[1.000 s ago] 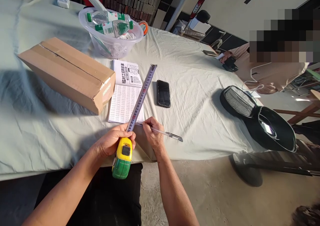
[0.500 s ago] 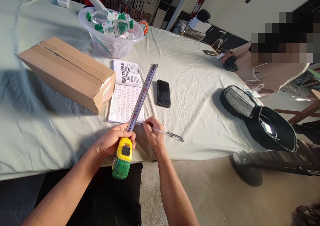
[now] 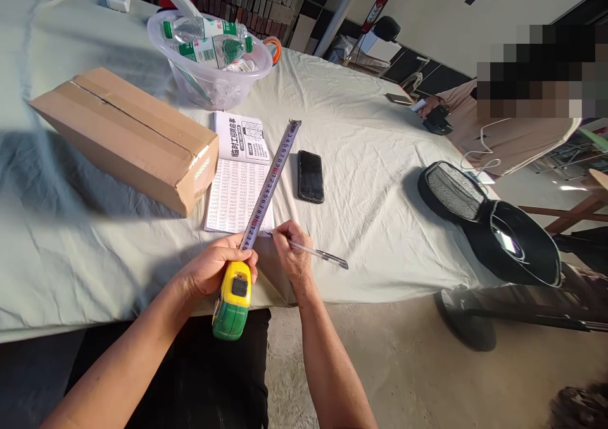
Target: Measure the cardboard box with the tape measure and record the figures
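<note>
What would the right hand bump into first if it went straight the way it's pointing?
The right hand would probably meet the near right corner of the printed paper first, with the tape measure's blade just beyond. How high the blade sits is hard to tell.

Left hand grips a yellow-and-green tape measure, its blade extended over a printed booklet. Right hand holds a pen. A phone lies on the worktop; a cardboard box stands left of the booklet, a basin of bottles beyond.
</note>
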{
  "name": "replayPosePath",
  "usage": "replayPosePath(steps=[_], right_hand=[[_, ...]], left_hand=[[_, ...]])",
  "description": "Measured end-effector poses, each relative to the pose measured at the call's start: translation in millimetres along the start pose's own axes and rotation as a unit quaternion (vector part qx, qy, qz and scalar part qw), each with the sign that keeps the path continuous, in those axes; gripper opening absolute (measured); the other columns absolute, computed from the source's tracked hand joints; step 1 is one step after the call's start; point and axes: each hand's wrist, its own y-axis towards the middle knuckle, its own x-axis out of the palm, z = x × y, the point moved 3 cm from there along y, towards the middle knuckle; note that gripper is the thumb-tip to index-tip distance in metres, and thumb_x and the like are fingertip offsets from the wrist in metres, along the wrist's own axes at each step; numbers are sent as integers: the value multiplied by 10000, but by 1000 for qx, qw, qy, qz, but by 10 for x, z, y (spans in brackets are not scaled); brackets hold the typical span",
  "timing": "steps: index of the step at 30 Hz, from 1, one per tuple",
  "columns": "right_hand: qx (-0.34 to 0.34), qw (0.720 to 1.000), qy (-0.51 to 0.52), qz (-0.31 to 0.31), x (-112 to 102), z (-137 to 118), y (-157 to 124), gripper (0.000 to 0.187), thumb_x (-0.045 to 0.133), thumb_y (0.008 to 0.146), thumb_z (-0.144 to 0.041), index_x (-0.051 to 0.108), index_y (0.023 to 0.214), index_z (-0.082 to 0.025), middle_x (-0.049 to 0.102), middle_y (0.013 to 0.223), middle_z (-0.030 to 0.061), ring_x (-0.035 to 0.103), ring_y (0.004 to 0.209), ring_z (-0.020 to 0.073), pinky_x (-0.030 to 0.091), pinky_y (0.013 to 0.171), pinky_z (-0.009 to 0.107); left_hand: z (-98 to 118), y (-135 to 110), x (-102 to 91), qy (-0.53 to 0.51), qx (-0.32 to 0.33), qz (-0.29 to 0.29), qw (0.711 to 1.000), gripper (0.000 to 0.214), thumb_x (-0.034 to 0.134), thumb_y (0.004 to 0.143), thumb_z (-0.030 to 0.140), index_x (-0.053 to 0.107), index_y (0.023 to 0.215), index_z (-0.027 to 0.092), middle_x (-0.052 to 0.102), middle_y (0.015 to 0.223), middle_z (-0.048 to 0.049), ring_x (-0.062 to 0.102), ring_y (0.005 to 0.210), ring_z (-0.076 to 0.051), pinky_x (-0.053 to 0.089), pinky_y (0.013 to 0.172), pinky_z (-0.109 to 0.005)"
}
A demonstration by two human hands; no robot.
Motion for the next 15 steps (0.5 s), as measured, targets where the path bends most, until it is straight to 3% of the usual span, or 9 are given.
replayPosePath(steps=[11,13,15], right_hand=[[-1,1000,-3,-7,-11,18,-10,138,497,770,-206,467,637,-223,488,564,-49,413,518,112,329,513,250],[6,1000,21,-14,-19,21,-15,137,513,778,-225,489,643,-222,496,566,-44,430,527,119,345,521,255],[14,997,69,19,-52,26,-12,143,517,810,-265,519,674,-220,522,591,-33,468,561,130,375,549,263]], left_hand=[[1,-5,1,4,4,-2,1000,93,631,796,156,561,857,167,610,747,-16,644,562,-156,489,458,-220],[2,-5,3,0,3,1,1000,112,627,796,149,559,882,173,612,738,-15,644,564,-158,492,468,-224],[5,-11,11,-2,1,3,1000,119,626,795,147,556,886,176,611,731,-13,641,559,-159,488,472,-227]])
